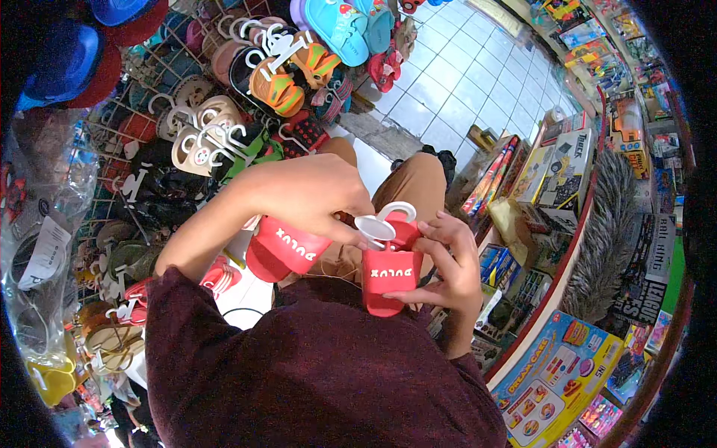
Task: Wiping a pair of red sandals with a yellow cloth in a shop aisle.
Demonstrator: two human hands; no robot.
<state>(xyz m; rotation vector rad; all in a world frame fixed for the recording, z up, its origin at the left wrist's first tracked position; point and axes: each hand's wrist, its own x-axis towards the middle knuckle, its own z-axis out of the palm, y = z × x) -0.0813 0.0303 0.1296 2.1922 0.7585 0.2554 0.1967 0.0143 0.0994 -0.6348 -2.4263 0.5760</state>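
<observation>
My right hand (451, 263) grips a red rubber slide sandal (392, 280) by its side, the thumb across its lower part and the fingers near its upper edge. White lettering runs over the sandal's strap. A white plastic shoe hanger (378, 228), with a hook and a round disc, stands at that sandal's opening. My left hand (330, 193) pinches the hanger next to the disc, its fingers partly hidden behind the back of the hand. Below the left hand is the matching red sandal (288, 249); whether the hand also holds it cannot be seen.
Sandals on white hangers (207, 140) crowd a wire grid rack (162, 61) on my left. A shelf with boxed toys (563, 168) and a grey feather duster (599, 235) curves along my right. White floor tiles (448, 61) lie ahead, beyond my bent knees (417, 179).
</observation>
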